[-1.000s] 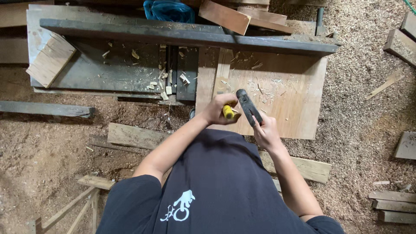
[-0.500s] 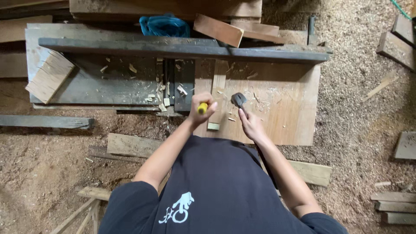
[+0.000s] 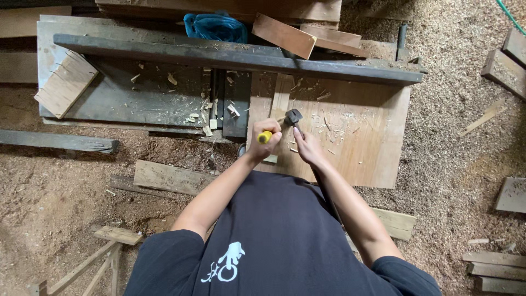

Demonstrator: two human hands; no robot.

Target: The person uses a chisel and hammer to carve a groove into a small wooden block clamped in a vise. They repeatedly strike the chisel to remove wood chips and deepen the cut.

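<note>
Clenched, the left hand's grip wraps a yellow-handled chisel, and the right hand's grip holds a hammer just beside it. Both hover over the plywood worktop, where a thin strip lies among chips under the chisel.
</note>
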